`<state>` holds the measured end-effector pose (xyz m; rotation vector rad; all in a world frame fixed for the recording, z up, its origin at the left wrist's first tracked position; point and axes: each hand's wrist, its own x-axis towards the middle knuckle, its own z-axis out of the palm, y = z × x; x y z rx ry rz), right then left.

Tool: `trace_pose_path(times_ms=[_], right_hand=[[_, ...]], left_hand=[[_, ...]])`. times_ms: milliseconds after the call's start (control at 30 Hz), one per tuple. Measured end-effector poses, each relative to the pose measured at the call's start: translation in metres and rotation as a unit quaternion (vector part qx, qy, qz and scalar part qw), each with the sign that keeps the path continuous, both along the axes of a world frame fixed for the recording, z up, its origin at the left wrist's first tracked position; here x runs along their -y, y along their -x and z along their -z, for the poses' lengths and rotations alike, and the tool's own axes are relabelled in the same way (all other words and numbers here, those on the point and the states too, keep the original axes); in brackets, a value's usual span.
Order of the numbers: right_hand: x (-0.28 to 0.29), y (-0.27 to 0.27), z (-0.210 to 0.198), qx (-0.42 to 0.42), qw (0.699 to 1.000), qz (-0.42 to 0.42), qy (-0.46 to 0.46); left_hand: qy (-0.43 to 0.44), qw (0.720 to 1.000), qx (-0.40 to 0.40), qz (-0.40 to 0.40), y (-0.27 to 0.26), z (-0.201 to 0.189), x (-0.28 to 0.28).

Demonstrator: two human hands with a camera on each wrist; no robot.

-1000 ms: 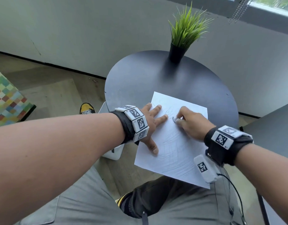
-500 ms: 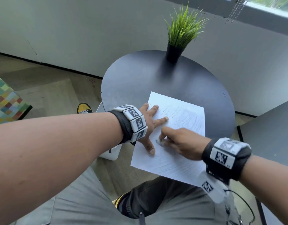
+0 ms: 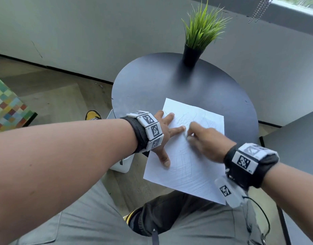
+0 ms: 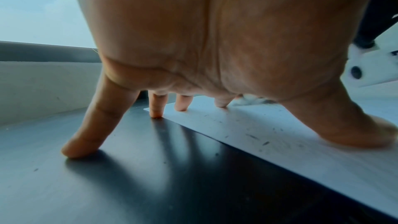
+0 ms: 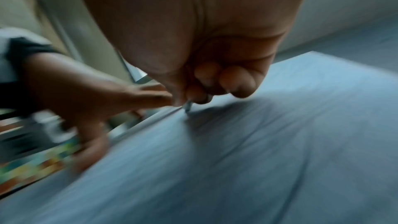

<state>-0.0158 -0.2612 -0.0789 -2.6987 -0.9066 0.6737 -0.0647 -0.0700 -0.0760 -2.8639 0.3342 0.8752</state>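
Paper point(image 3: 192, 174) lies under the spread left hand point(image 3: 165, 136), right hand point(image 3: 207, 144) pinching an eraser point(image 5: 187, 106) on it.

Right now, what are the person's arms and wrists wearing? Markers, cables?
Forearms bare, no sleeves in view. Behind the left hand sits a black wristband ringed with white square tiles carrying black-and-white coded markers. The right hand has a matching band plus a white tagged module hanging beneath, with a thin black cable trailing off.

Round black table point(image 3: 152, 82) stands on wooden floor point(image 3: 60, 99) beside grey wall point(image 3: 81, 32)
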Motion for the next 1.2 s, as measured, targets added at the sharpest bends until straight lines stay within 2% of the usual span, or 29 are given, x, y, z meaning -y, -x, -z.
trace_pose_path(times_ms=[67,100,133,233,267,367,433,533,567,600,733,767,867,900,933,1033,1067,1100,1200], right_hand=[[-0.004,0.026,0.005,-0.056,0.993,-0.103,0.023],[-0.003,0.028,0.003,-0.068,0.991,-0.116,0.027],[-0.002,0.019,0.002,-0.056,0.994,-0.095,0.024],[0.003,-0.009,-0.002,0.023,0.998,0.061,-0.023],[0.002,-0.003,-0.003,0.023,0.998,0.059,-0.027],[-0.007,0.039,-0.002,-0.043,0.995,-0.091,0.004],[-0.003,0.036,-0.004,-0.057,0.992,-0.116,0.011],[0.003,-0.004,-0.005,0.009,0.999,0.044,-0.01],[0.004,-0.005,-0.003,0.018,0.997,0.072,-0.015],[0.001,0.002,-0.001,0.014,0.998,0.064,-0.019],[-0.004,0.042,0.004,-0.053,0.992,-0.113,0.008],[-0.001,0.033,0.002,-0.046,0.993,-0.107,0.012],[0.01,-0.006,-0.003,0.001,0.999,0.047,-0.002],[0.011,-0.008,-0.002,0.008,0.997,0.071,-0.011],[0.01,-0.001,-0.001,0.011,0.998,0.053,-0.011],[0.001,0.041,0.001,-0.035,0.995,-0.09,0.003],[0.003,0.042,-0.001,-0.048,0.993,-0.109,0.014],[0.005,0.033,-0.003,-0.04,0.994,-0.101,0.02],[0.016,-0.008,-0.005,0.014,0.998,0.056,0.018]], left_hand=[[-0.002,1.0,-0.001,0.001,-0.001,0.0,0.001],[-0.003,1.0,-0.001,0.002,-0.001,-0.001,0.002],[-0.001,1.0,0.0,0.001,-0.001,0.0,0.002],[0.0,1.0,0.007,-0.001,0.0,0.002,0.001],[-0.001,1.0,0.007,0.0,0.0,0.002,0.001],[-0.002,1.0,0.004,0.002,-0.001,0.001,0.002],[-0.005,1.0,0.003,0.003,-0.003,0.001,0.004],[-0.01,1.0,0.006,-0.001,-0.002,0.002,0.004],[-0.013,1.0,0.004,-0.003,-0.002,0.002,0.004],[-0.012,1.0,0.001,-0.004,-0.002,0.001,0.004],[-0.016,1.0,-0.009,-0.001,-0.004,-0.002,0.007],[-0.021,1.0,-0.009,0.0,-0.004,-0.002,0.009],[-0.03,1.0,-0.006,-0.003,-0.004,-0.004,0.013],[-0.034,0.999,-0.007,-0.002,-0.004,-0.004,0.014],[-0.036,0.999,-0.007,-0.001,-0.005,-0.004,0.015],[-0.044,0.999,-0.003,0.007,-0.007,-0.003,0.015],[-0.05,0.999,-0.003,0.008,-0.007,-0.002,0.015],[-0.052,0.999,-0.003,0.009,-0.007,-0.002,0.015],[-0.048,0.999,0.001,0.004,-0.006,-0.001,0.016]])
